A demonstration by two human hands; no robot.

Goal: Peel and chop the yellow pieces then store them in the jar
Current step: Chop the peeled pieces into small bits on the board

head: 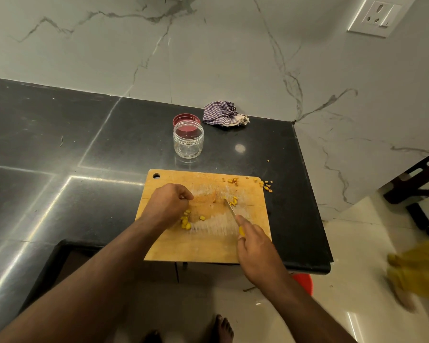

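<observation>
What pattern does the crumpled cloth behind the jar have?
The crumpled cloth has a purple-and-white check pattern, seen best in the head view.

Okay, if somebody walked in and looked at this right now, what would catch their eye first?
Probably the wooden cutting board at the counter's near edge, scattered with yellow pieces. The right hand holds a small knife with its tip by more pieces, while the left hand is curled on the board. Behind stands an open clear jar.

Head view, steeply down over counter (60,134)
</observation>
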